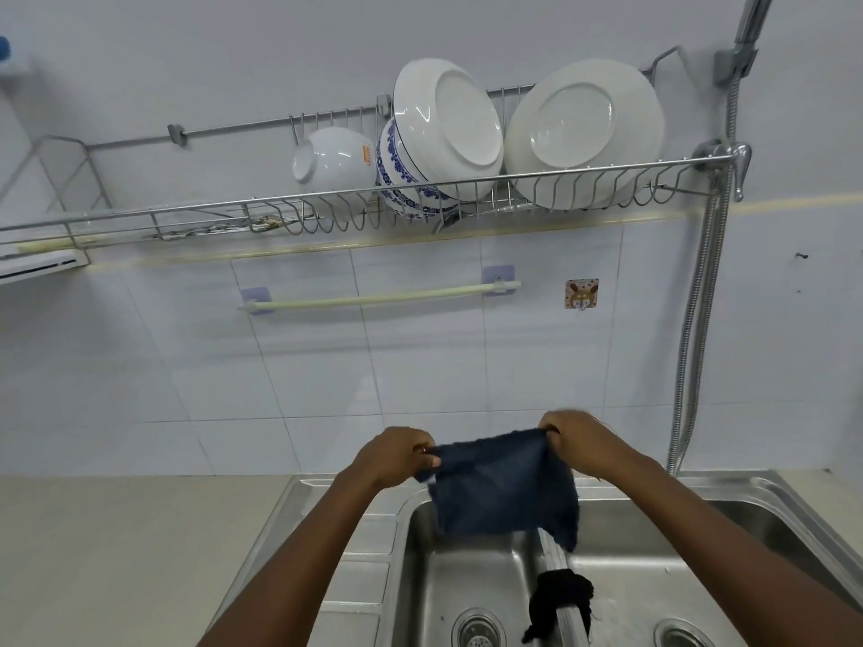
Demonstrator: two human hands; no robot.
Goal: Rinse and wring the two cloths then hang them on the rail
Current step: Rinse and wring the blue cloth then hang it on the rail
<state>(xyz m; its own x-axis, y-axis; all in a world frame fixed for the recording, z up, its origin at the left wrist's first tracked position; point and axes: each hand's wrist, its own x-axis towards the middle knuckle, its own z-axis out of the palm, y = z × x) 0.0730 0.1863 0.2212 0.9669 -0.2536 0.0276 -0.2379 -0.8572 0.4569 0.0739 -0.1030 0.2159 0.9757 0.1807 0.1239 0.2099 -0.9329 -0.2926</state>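
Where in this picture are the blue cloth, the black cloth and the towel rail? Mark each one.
blue cloth (504, 492): head view, middle of the spread fabric.
black cloth (560, 600): head view, the bunched part draped on the sink divider.
towel rail (378, 298): head view, middle of the bare pale bar on the wall.

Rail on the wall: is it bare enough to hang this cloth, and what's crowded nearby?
The pale rail is bare end to end between its two purple mounts. Blank tile lies between it and the blue cloth spread between both hands. Above, the dish rack is crowded with plates and bowls.
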